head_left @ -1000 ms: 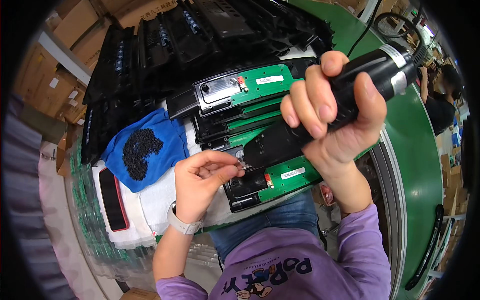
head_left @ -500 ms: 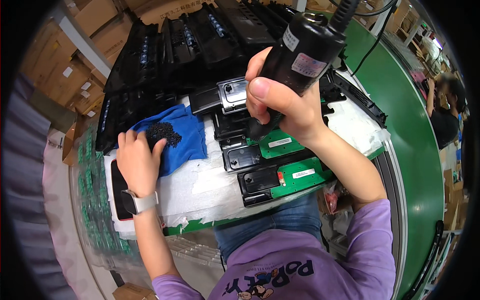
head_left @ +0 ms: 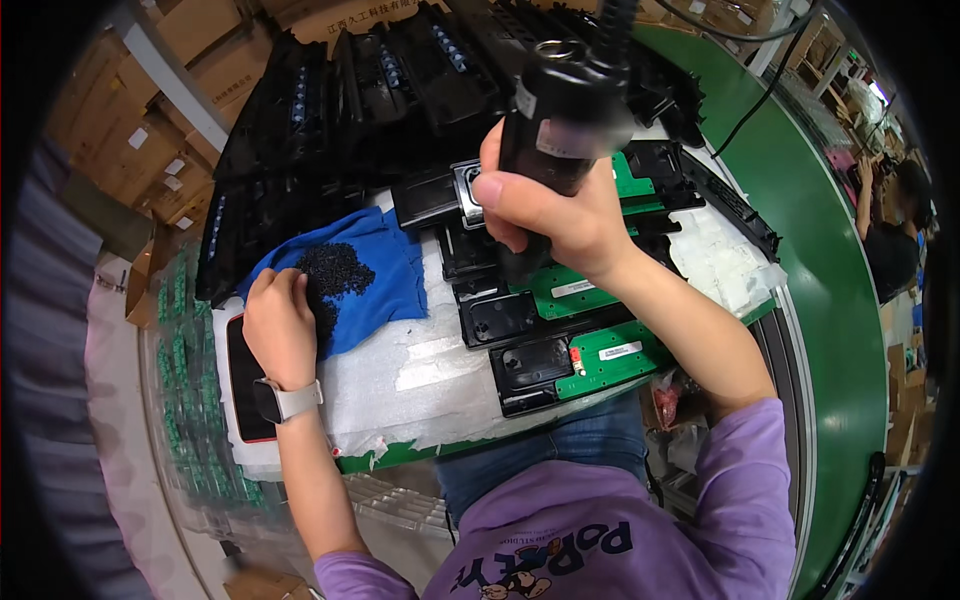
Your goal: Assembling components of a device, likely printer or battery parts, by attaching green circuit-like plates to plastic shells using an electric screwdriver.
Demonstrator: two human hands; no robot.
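Note:
My right hand [head_left: 560, 220] is wrapped around a black powered screwdriver [head_left: 548, 125], held upright over the work surface with its cable running up. Its lower end is mostly hidden behind my hand and blurred. Beneath it lie several black plastic housings [head_left: 525, 372] with green circuit boards [head_left: 640, 350], set in a stepped row. A small red part [head_left: 576, 360] sits on the nearest board. My left hand [head_left: 280, 335] rests at the near-left edge of a pile of small black screws [head_left: 338, 268] on a blue cloth [head_left: 400, 285]. Its fingers are drawn together; anything between the fingertips is hidden.
Long black plastic casings [head_left: 370, 110] are stacked at the back. A phone [head_left: 240, 385] lies beside my left wrist on white foam sheeting [head_left: 375, 385]. Trays of green parts [head_left: 185, 420] stand at the left. A green belt [head_left: 835, 380] runs along the right, with another person [head_left: 895, 225] beyond.
The screwdriver in my right hand has shifted left relative to the boards. My left fingers and thumb have come together at the screw pile. The whole view has moved slightly.

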